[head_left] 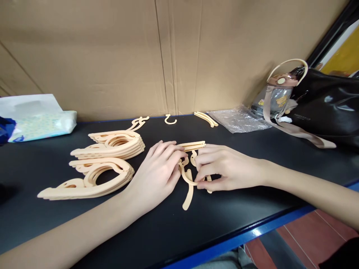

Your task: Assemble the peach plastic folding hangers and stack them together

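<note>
Near the middle of the black table, both hands are at several cream plastic pieces. The fingers of my left hand (pixel 161 168) are curled at the left end of a curved hook piece (pixel 187 178). My right hand (pixel 224 167) pinches the other end of that piece between thumb and fingers. A curved strip (pixel 187 198) lies under it, pointing toward the front edge. Just beyond the fingers is a straight cream arm piece (pixel 193 145). Other small parts are partly hidden by my right hand.
Two stacks of folded cream hangers (pixel 112 186) (pixel 123 147) lie left. Behind are small hooks (pixel 138 122), a single hook (pixel 170 120) and arm pieces (pixel 206 118). Plastic film (pixel 241 119), a strapped bottle (pixel 277 95) and a black bag (pixel 328 104) stand right; a tissue pack (pixel 42 121) is back left.
</note>
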Tool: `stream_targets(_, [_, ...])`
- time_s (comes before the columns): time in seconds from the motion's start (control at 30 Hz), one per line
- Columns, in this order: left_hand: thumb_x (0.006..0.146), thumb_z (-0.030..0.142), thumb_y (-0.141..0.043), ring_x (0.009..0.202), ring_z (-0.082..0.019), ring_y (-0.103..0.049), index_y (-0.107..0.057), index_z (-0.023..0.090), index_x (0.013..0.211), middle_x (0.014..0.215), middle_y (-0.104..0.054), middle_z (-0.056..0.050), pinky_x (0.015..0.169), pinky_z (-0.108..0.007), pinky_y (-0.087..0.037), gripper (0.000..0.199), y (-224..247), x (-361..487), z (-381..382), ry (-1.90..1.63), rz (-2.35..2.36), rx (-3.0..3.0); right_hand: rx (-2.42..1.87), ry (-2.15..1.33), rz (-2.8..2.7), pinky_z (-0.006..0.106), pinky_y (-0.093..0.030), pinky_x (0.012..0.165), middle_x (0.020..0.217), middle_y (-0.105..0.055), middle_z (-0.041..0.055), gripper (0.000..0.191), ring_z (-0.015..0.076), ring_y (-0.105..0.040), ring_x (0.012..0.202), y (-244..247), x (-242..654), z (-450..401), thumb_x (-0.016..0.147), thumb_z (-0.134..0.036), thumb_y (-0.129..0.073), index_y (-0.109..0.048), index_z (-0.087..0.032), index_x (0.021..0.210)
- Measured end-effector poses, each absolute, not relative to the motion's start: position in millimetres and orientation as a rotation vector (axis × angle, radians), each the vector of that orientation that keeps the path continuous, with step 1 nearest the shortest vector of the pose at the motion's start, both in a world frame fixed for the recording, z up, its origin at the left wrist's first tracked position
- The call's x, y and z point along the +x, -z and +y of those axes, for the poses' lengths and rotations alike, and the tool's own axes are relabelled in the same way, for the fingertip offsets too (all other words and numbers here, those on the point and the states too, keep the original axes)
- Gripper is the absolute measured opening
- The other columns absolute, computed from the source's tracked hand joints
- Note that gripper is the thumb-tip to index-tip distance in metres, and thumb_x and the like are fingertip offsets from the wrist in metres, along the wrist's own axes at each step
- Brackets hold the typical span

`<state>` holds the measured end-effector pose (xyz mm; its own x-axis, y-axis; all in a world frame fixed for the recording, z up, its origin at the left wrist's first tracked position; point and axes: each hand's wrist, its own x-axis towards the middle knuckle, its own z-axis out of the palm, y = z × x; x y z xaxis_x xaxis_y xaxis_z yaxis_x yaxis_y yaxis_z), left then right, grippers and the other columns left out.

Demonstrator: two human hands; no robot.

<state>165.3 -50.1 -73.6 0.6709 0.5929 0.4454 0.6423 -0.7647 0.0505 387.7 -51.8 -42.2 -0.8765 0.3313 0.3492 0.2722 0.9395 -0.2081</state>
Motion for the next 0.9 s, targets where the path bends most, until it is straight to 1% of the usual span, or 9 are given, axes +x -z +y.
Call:
stream_targets(0.1, [0.093, 0.014, -0.045, 0.124, -0.024, -0.044, -0.059, 0.018, 0.104, 0.12, -0.06, -0.006, 0.109, -0.048, -0.034, 0.018, 73.7, 165.1, -49.4, 0.692, -1.008, -2.786, -0.499, -0.367, -2.587, 0.027, -0.043, 0.075, 0.074, -0.061, 0.0012, 0.01, 0.0131, -0.054, 0.074, 40.5, 389.1, -49.2, 0.088, -0.019, -0.064, -0.071, -0.016, 0.081])
stream_targets(0.17, [0.095, 0.016, -0.045, 0.124, -0.024, -0.044, -0.059, 0.018, 0.103, 0.12, -0.06, -0.006, 0.109, -0.047, -0.033, 0.017, 72.2, 165.2, -49.3, 0.7, -0.989, -2.792, -0.553, -0.449, -2.476, 0.027, -0.043, 0.073, 0.073, -0.062, 0.0013, 0.008, 0.0124, -0.053, 0.073, 38.5, 391.9, -45.6, 0.087, -0.018, -0.066, -0.071, -0.015, 0.082])
stream_targets(0.33, [0.099, 0.022, -0.043, 0.121, -0.023, -0.045, -0.058, 0.016, 0.101, 0.113, -0.062, -0.005, 0.106, -0.045, -0.033, 0.016, 65.7, 166.5, -51.2, 0.75, -0.98, -2.798, -0.742, -0.619, -2.224, 0.025, -0.042, 0.066, 0.075, -0.059, -0.0001, 0.015, 0.0102, -0.053, 0.068, 36.8, 404.1, -29.8, 0.089, -0.025, -0.064, -0.072, -0.015, 0.081])
stream_targets(0.4, [0.099, 0.024, -0.043, 0.117, -0.022, -0.047, -0.058, 0.017, 0.1, 0.109, -0.063, -0.005, 0.102, -0.042, -0.035, 0.016, 63.6, 166.9, -52.5, 0.784, -0.993, -2.803, -0.79, -0.694, -2.179, 0.026, -0.042, 0.068, 0.076, -0.059, -0.0007, 0.015, 0.0102, -0.054, 0.069, 38.8, 408.4, -23.0, 0.089, -0.028, -0.064, -0.073, -0.017, 0.082])
stream_targets(0.5, [0.1, 0.025, -0.042, 0.106, -0.021, -0.051, -0.056, 0.017, 0.096, 0.104, -0.063, -0.005, 0.089, -0.038, -0.038, 0.017, 61.3, 167.3, -54.4, 0.805, -1.019, -2.802, -0.834, -0.776, -2.143, 0.027, -0.042, 0.071, 0.077, -0.06, -0.0007, 0.016, 0.0112, -0.055, 0.072, 42.5, 412.2, -15.3, 0.088, -0.029, -0.065, -0.074, -0.017, 0.084])
stream_targets(0.6, [0.099, 0.026, -0.042, 0.096, -0.021, -0.051, -0.055, 0.017, 0.093, 0.097, -0.062, -0.004, 0.08, -0.035, -0.037, 0.017, 59.1, 168.3, -55.8, 0.796, -1.034, -2.801, -0.86, -0.824, -2.116, 0.028, -0.042, 0.074, 0.078, -0.059, -0.0004, 0.017, 0.0119, -0.056, 0.074, 44.6, 413.8, -11.3, 0.087, -0.031, -0.065, -0.074, -0.017, 0.084])
stream_targets(0.73, [0.1, 0.025, -0.042, 0.091, -0.019, -0.05, -0.054, 0.017, 0.092, 0.093, -0.062, -0.002, 0.076, -0.033, -0.035, 0.016, 57.6, 169.7, -56.6, 0.803, -1.016, -2.812, -0.853, -0.823, -2.121, 0.029, -0.042, 0.075, 0.08, -0.06, 0.0003, 0.018, 0.0127, -0.057, 0.075, 44.2, 414.6, -10.4, 0.088, -0.032, -0.064, -0.074, -0.017, 0.084])
stream_targets(0.9, [0.1, 0.027, -0.043, 0.088, -0.018, -0.049, -0.053, 0.018, 0.089, 0.09, -0.061, 0.0, 0.074, -0.032, -0.033, 0.017, 58.2, 168.6, -56.6, 0.783, -1.017, -2.819, -0.837, -0.796, -2.133, 0.028, -0.042, 0.076, 0.081, -0.06, 0.0003, 0.017, 0.0123, -0.057, 0.076, 42.8, 415.0, -10.9, 0.088, -0.03, -0.064, -0.074, -0.017, 0.085])
